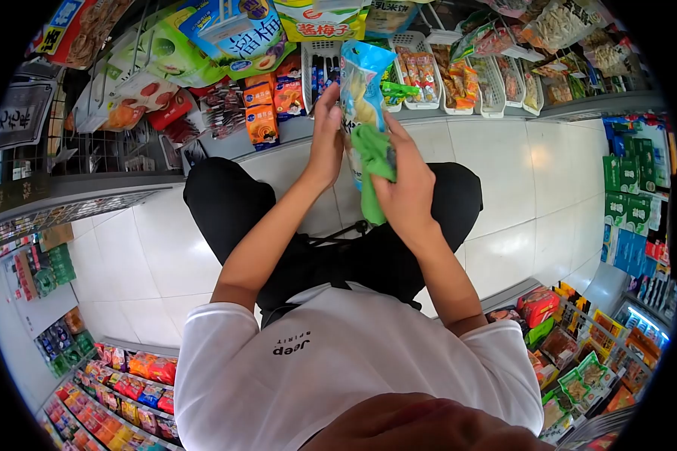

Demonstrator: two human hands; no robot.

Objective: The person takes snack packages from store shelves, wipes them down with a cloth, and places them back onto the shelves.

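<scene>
A blue snack bag (365, 71) with pale food pictured on it stands upright between my hands, above my knees. My left hand (328, 143) supports its left edge, fingers stretched up along the side. In my right hand (409, 180) is a green cloth (374, 154), bunched up and pressed against the lower front of the bag; its loose end hangs down. The cloth and my right hand cover part of the bag's lower half.
White baskets (491, 89) of small packets line the low shelf ahead, beside orange packets (261, 124). Larger bags (237, 37) hang above. Wire racking (75, 165) is at my left. Stocked shelves (579, 353) stand behind me, over a tiled floor (504, 188).
</scene>
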